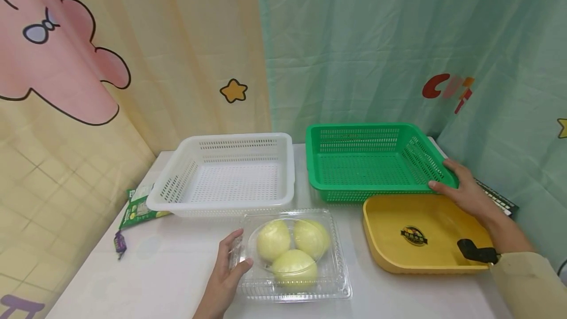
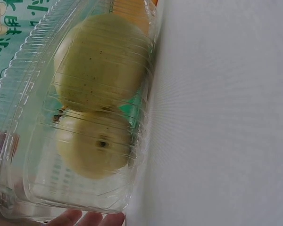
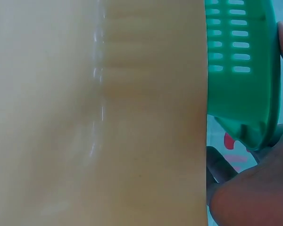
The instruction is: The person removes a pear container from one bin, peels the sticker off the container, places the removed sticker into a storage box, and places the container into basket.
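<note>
A clear plastic clamshell box (image 1: pixel 340 279) stands on the near middle of the table, holding three pale yellow-green pears (image 1: pixel 294 267). My left hand (image 1: pixel 225 274) grips its left side, thumb on the near part and fingers farther back. In the left wrist view, fingertips (image 2: pixel 90 219) show along the box's end, beside two visible pears (image 2: pixel 101 61). My right hand (image 1: pixel 467 196) holds the green perforated basket (image 1: pixel 316 176) at its near right corner. The right wrist view shows thumb and fingers about the green rim (image 3: pixel 275 70); some fingers are hidden there by the yellow tray.
A white perforated basket (image 1: pixel 221 206) stands at the back left. The yellow tray (image 1: pixel 376 255) with a dark label lies below my right forearm. A green packet (image 1: pixel 139 210) and a small purple-wrapped sweet (image 1: pixel 120 242) lie at left. Curtains (image 1: pixel 199 63) enclose the table.
</note>
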`<action>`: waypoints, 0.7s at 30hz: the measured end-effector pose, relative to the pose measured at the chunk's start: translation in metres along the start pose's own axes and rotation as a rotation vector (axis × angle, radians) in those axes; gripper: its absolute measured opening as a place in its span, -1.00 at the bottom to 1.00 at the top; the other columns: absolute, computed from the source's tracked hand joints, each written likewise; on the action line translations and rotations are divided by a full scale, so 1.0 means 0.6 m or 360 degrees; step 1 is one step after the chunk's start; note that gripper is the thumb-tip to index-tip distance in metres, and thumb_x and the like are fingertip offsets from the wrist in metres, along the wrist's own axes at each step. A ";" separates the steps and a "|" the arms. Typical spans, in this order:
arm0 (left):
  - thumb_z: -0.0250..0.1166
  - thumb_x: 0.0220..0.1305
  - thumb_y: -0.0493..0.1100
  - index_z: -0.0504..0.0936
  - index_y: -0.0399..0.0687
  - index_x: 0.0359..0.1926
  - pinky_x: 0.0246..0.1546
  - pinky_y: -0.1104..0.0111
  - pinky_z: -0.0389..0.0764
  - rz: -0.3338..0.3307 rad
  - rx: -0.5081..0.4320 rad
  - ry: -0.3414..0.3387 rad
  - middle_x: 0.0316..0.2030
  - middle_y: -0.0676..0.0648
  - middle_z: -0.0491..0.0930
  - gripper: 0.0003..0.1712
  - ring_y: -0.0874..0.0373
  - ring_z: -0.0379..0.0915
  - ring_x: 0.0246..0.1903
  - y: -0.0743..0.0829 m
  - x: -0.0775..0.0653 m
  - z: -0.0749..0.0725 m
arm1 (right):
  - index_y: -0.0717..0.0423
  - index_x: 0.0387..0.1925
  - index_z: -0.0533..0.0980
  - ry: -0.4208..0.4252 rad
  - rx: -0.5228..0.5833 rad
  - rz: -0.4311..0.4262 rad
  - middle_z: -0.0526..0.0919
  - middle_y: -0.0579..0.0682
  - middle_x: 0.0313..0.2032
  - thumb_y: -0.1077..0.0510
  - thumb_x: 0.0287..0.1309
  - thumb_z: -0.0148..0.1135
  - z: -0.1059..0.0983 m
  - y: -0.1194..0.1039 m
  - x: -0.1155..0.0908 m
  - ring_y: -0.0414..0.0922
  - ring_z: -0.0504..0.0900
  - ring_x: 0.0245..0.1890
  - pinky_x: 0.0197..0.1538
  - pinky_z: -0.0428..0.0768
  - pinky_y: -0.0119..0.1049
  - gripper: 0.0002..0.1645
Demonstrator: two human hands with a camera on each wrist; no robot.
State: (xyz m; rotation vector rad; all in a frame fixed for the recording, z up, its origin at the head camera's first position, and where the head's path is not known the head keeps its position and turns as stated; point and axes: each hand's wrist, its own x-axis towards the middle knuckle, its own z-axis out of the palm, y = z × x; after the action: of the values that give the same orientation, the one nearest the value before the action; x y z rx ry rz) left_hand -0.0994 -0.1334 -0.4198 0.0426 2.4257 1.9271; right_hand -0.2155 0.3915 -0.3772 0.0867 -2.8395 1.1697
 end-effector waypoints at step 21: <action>0.17 0.24 -0.21 0.11 0.04 0.35 0.12 -0.48 -0.44 0.0071 -0.0089 0.0000 0.47 -0.24 -0.17 -0.30 -0.36 -0.58 0.43 -0.001 -0.005 0.000 | 0.22 0.45 -0.34 0.0037 0.0014 -0.0069 -0.45 0.39 0.43 -0.08 0.33 -0.01 0.009 0.013 0.002 0.47 -0.34 0.37 0.20 -0.16 0.50 -0.01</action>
State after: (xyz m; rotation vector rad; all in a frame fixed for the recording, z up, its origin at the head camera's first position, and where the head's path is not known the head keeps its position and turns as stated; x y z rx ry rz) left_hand -0.0961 -0.1337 -0.4205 0.0956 2.3896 2.0118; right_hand -0.2177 0.3933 -0.3862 0.1333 -2.7978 1.1668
